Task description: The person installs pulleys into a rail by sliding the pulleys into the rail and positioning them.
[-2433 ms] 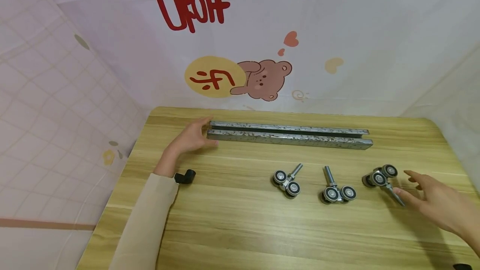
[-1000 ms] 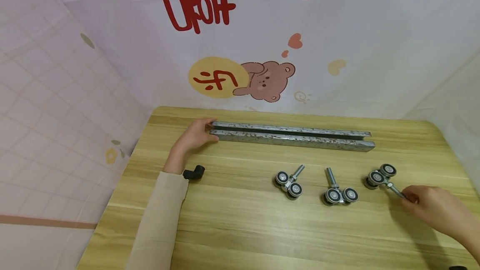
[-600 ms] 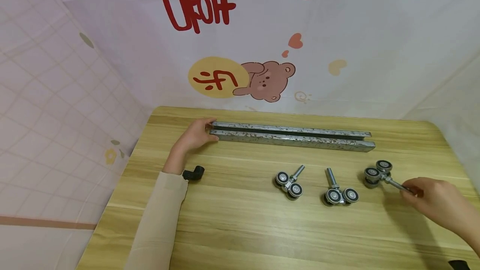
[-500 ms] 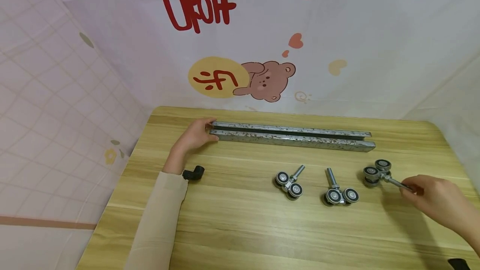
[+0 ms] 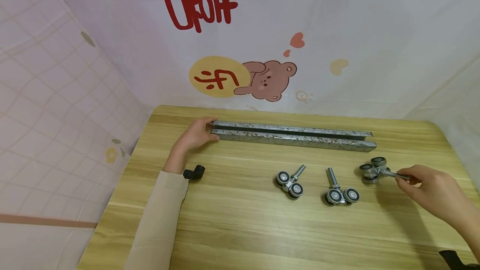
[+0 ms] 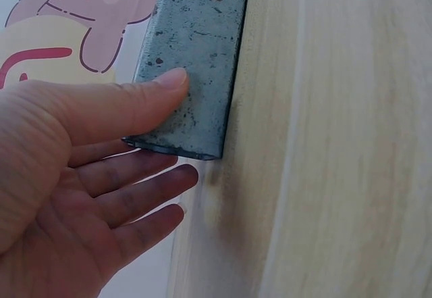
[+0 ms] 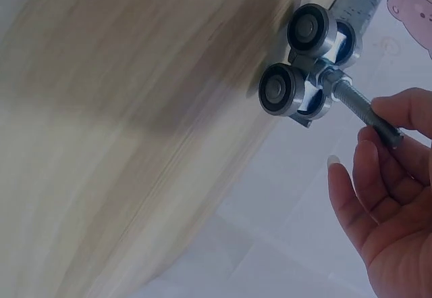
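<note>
A spotted grey metal channel rail (image 5: 292, 135) lies along the back of the table, its slot facing up. My left hand (image 5: 195, 134) grips its left end; in the left wrist view the thumb (image 6: 145, 105) lies on the rail's side wall, with the lower fingers spread past the end. My right hand (image 5: 431, 188) pinches the threaded bolt of a roller trolley (image 7: 304, 68) between thumb and fingers. The trolley's wheels point toward the rail's right end, a short way in front of it. Two more roller trolleys, one left (image 5: 288, 184) and one right (image 5: 339, 195), lie mid-table.
The wooden table (image 5: 262, 228) has rounded back corners and meets a white printed cloth (image 5: 337, 32) behind it. More cloth hangs at the left and right. Black straps show at the left wrist (image 5: 195, 173) and right wrist (image 5: 455, 259).
My left hand has closed on the rail's end. My right hand has taken hold of the right-hand trolley's bolt, tilted it and shifted it slightly back and left. The other two trolleys stay put.
</note>
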Motion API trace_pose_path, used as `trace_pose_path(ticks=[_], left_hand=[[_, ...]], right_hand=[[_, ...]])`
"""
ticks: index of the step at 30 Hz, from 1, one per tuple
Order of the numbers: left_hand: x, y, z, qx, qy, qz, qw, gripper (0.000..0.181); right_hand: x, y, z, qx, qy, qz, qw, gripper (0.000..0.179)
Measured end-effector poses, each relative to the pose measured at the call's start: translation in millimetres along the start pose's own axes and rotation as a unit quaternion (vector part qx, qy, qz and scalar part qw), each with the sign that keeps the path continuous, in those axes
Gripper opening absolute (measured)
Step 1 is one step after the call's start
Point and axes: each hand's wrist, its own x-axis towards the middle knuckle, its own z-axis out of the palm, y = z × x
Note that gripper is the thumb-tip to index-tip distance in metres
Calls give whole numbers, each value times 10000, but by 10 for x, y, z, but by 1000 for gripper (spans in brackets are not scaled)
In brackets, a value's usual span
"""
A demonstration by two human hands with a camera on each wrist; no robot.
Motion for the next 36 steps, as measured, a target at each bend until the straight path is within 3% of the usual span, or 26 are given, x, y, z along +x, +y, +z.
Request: trace_pose_path(ticks=[9, 24, 36], left_hand=[[-1, -12, 2, -64, 6, 31, 10000, 72], [-3, -10, -4, 8, -36, 83, 10000, 72], [-13, -4, -5, -66, -3, 15, 10000, 72]], right_hand=[[84, -32, 58, 262, 170, 214, 9993, 22], [224, -28, 217, 889, 582, -66, 9943, 22], [251, -29, 265, 1143, 540, 209, 9918, 15]])
